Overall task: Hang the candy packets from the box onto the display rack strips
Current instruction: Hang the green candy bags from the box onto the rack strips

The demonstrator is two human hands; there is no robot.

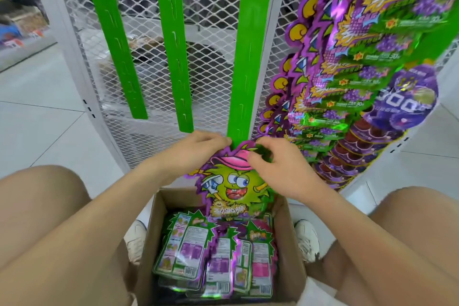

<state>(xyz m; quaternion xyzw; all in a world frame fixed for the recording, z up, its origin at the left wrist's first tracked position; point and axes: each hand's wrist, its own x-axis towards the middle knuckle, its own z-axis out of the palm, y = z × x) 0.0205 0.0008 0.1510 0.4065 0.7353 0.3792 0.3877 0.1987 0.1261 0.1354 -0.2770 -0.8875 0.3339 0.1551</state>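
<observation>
Presently, the left hand [196,149] pinches the upper left edge of the candy packet [233,184], held upright above the open box [289,243], its top at the foot of the rightmost green strip [250,57]. Packet: jagged purple outline, green cartoon face, pink cap; yellow lettering illegible. The right hand [275,171] pinches its upper right edge. Hung packets [347,69] at right read "30".
</observation>
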